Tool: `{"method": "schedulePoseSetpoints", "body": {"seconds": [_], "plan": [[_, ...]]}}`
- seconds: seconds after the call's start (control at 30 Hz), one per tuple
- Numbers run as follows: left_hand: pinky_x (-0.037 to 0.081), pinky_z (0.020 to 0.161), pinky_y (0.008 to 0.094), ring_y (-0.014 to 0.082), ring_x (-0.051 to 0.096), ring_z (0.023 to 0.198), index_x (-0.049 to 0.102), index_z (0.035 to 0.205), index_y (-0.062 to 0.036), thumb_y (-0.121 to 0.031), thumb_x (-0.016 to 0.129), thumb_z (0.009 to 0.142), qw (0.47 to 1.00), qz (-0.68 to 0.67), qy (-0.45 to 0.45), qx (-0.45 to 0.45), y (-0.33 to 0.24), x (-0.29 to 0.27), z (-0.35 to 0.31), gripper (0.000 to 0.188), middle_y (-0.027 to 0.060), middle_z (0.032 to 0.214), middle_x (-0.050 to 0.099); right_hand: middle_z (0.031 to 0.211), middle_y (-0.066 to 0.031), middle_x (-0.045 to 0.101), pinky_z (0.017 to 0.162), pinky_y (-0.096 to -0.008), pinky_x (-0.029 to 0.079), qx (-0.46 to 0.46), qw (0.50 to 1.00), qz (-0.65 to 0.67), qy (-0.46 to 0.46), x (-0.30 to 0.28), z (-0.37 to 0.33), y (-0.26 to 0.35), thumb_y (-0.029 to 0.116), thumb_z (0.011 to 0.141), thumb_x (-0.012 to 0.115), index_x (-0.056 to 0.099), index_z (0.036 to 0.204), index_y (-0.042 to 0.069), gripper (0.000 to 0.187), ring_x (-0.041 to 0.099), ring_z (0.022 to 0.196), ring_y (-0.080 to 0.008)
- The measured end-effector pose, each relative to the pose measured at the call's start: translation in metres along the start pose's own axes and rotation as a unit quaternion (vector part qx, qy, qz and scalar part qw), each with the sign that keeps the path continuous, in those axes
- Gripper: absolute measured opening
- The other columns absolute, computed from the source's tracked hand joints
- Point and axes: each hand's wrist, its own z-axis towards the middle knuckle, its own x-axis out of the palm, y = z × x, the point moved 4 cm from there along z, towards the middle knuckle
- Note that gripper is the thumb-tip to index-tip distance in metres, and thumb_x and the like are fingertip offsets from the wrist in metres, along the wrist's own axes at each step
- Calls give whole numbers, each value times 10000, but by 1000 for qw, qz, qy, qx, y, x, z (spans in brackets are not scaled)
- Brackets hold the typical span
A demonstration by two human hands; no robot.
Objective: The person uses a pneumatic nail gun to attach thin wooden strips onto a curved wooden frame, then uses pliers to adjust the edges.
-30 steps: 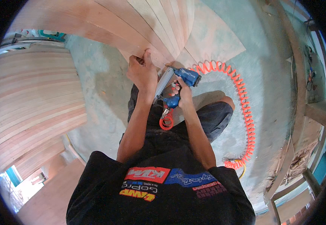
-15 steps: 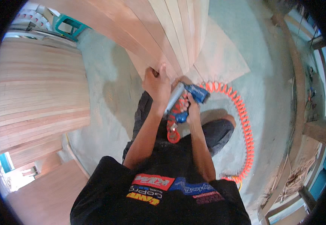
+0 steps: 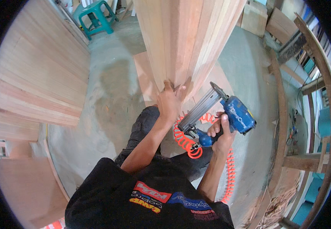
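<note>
Grasps a blue nail gun [image 3: 238, 111] by its handle in the right hand [image 3: 223, 135], right of centre in the frame, with thumb and fingers closed around the grip. Holds it tilted, with the silver magazine [image 3: 200, 108] slanting from upper right down to lower left near the middle of the frame. Cannot tell from this angle how close to the wood in depth. Lays the left hand [image 3: 170, 101] on the lower end of a tall panel of wooden strips [image 3: 184, 38] at the top centre, with fingers spread against the wood; cannot tell whether gripping an edge or only pressing.

Has a coiled orange hose [image 3: 230, 168] looping near the centre and running down to the lower right of centre. Shows dark trousers [image 3: 144, 124] and a black printed T-shirt [image 3: 112, 191] at lower centre, above a grey-green floor [image 3: 81, 145]. Includes a thin brown sheet [image 3: 144, 76] behind the panel's lower end, a broad wooden panel [image 3: 39, 65] at the left, a green stool [image 3: 91, 9] at the upper left, and wood scraps [image 3: 276, 210] at the lower right.
</note>
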Motion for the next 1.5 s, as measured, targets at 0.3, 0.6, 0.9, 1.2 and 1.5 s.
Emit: {"method": "schedulePoseSetpoints", "body": {"seconds": [0.3, 0.6, 0.9, 1.2, 1.5], "plan": [[566, 733, 361, 272, 696, 937, 670, 1136, 30, -157, 844, 799, 942, -135, -275, 138, -65, -55, 29, 423, 181, 1057, 665, 625, -7, 560, 460, -268, 401, -38, 995, -78, 54, 42, -18, 41, 156, 934, 720, 690, 1012, -20, 195, 502, 483, -101], [568, 739, 347, 238, 684, 844, 656, 1095, 20, -114, 847, 782, 935, -130, -305, 125, -73, -58, 22, 390, 133, 971, 669, 643, -5, 539, 469, -264, 406, -62, 986, -75, 138, 33, -6, 38, 133, 953, 689, 668, 1046, -38, 196, 460, 488, -88], [493, 757, 251, 100, 585, 789, 586, 1031, -32, -25, 821, 790, 944, -202, -223, 134, -47, -63, 25, 337, 43, 927, 632, 636, -1, 551, 490, -253, 391, -151, 951, -172, 208, 28, 10, 31, 169, 936, 728, 693, 1021, 4, 188, 472, 498, -83], [505, 743, 252, 90, 589, 792, 580, 1014, -26, 62, 721, 804, 952, -243, -164, 86, -45, -64, 41, 268, 14, 885, 621, 1000, -54, 707, 830, -349, 526, -221, 921, -234, 219, 54, 37, 17, 148, 930, 729, 687, 1125, 35, 230, 656, 909, -174], [509, 635, 329, 223, 611, 699, 648, 950, 13, -17, 820, 756, 928, -108, -311, 172, -70, -67, 23, 261, 120, 827, 615, 1266, -59, 673, 1015, -391, 465, -302, 786, -458, 286, 44, 39, 11, 178, 918, 634, 649, 1340, 220, 425, 638, 1166, -239]]}}
